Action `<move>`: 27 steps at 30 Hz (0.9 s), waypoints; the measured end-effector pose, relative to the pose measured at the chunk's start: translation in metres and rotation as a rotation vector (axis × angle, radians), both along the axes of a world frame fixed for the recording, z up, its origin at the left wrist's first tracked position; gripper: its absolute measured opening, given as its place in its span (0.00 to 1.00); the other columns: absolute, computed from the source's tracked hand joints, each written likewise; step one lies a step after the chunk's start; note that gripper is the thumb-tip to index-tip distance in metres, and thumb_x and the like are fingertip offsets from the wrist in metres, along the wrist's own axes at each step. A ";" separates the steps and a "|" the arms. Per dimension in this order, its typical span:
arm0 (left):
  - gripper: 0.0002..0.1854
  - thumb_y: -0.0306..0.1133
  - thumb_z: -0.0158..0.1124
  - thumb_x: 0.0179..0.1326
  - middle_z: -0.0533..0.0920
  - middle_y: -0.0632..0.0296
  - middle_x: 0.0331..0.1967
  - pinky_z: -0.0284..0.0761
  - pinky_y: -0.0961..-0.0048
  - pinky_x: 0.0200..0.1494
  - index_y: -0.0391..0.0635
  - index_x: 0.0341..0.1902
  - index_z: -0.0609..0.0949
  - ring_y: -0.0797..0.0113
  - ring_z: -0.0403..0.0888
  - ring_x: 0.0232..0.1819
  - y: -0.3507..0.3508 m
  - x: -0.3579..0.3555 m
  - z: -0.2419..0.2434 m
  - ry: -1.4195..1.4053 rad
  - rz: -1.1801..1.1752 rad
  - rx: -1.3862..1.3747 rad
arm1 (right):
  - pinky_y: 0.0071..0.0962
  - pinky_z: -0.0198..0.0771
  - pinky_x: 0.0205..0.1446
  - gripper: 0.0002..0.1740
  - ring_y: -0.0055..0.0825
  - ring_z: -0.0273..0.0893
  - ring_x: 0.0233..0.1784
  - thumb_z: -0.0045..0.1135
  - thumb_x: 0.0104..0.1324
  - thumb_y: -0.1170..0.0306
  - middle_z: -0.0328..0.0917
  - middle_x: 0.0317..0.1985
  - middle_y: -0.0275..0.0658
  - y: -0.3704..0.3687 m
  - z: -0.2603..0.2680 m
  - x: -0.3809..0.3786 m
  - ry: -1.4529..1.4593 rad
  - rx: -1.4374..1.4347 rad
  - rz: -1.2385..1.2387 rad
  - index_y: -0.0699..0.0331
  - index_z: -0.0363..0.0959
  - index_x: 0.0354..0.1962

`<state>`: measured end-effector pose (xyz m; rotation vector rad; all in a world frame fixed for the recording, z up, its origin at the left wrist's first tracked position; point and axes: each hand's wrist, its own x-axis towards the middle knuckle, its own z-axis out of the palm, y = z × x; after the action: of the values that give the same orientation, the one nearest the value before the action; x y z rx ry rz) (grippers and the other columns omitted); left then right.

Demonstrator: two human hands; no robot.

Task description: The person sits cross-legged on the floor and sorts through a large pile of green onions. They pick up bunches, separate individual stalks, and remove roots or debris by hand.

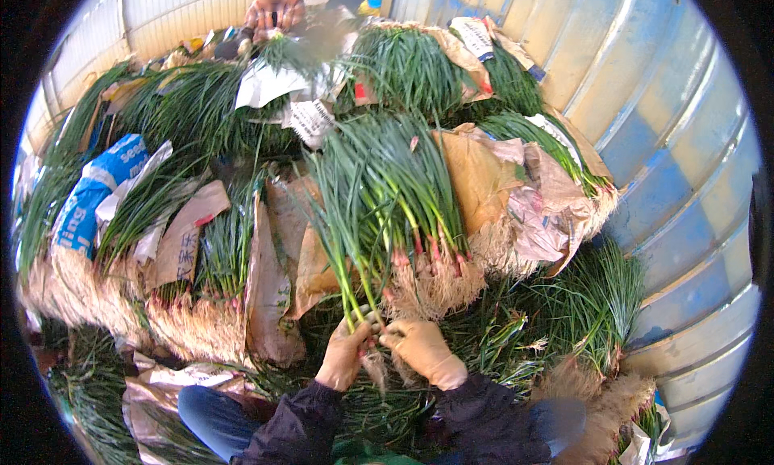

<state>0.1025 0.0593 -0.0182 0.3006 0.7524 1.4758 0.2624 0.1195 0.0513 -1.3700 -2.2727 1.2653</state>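
Observation:
My left hand [346,353], in a tan glove, grips a few green onions [347,286] near their reddish bases. Their roots hang below the fingers, and their leaves lean up over the heap. Close beside it, my right hand [427,351], gloved too, has its fingers pinched at the base of a stalk. The fingertips partly hide what they hold. Just beyond both hands lies a large bunch of green onions [399,180], its pale roots [438,283] facing me.
Wrapped bundles of green onions [224,271] line the left, with paper sacks [484,174] among them. Loose leaves [502,332] cover the ground around my knees. A corrugated metal wall [677,180] rises at the right. Another person [275,14] sits at the back.

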 end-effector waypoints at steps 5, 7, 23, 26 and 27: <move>0.11 0.26 0.57 0.67 0.81 0.64 0.37 0.78 0.77 0.38 0.41 0.52 0.73 0.75 0.79 0.35 -0.013 0.005 -0.011 0.151 0.061 -0.132 | 0.27 0.70 0.43 0.32 0.24 0.75 0.37 0.43 0.70 0.40 0.81 0.37 0.31 0.001 -0.064 -0.029 0.219 -0.400 -0.204 0.62 0.78 0.42; 0.11 0.26 0.57 0.67 0.81 0.65 0.37 0.78 0.77 0.37 0.42 0.52 0.73 0.75 0.79 0.34 -0.026 0.011 -0.013 0.218 0.081 -0.139 | 0.23 0.67 0.44 0.30 0.21 0.73 0.38 0.47 0.69 0.41 0.79 0.37 0.29 0.006 -0.077 -0.049 0.470 -0.575 -0.205 0.60 0.77 0.44; 0.18 0.41 0.51 0.73 0.58 0.75 0.19 0.54 0.82 0.24 0.48 0.60 0.69 0.81 0.53 0.19 -0.068 0.002 0.017 -0.374 0.089 -0.160 | 0.20 0.46 0.15 0.19 0.14 0.50 0.12 0.44 0.75 0.59 0.53 0.14 0.22 0.014 -0.108 -0.094 1.174 -0.894 -0.791 0.67 0.69 0.50; 0.24 0.40 0.57 0.70 0.56 0.75 0.18 0.53 0.81 0.22 0.45 0.64 0.67 0.80 0.52 0.17 -0.079 0.003 0.015 -0.288 0.020 -0.325 | 0.18 0.53 0.16 0.25 0.13 0.57 0.16 0.42 0.75 0.53 0.64 0.19 0.24 0.015 -0.095 -0.095 1.129 -0.622 -0.727 0.65 0.69 0.54; 0.21 0.38 0.58 0.69 0.56 0.75 0.17 0.52 0.80 0.21 0.45 0.61 0.70 0.81 0.52 0.17 -0.078 0.003 0.012 -0.256 0.040 -0.360 | 0.18 0.56 0.18 0.26 0.12 0.60 0.19 0.42 0.75 0.51 0.67 0.21 0.25 0.015 -0.088 -0.095 0.886 -0.460 -0.699 0.64 0.69 0.55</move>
<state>0.1056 -0.0192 -0.0059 -0.1750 0.8006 1.3533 0.1673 0.1347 -0.0365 -1.1814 -0.8538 1.6798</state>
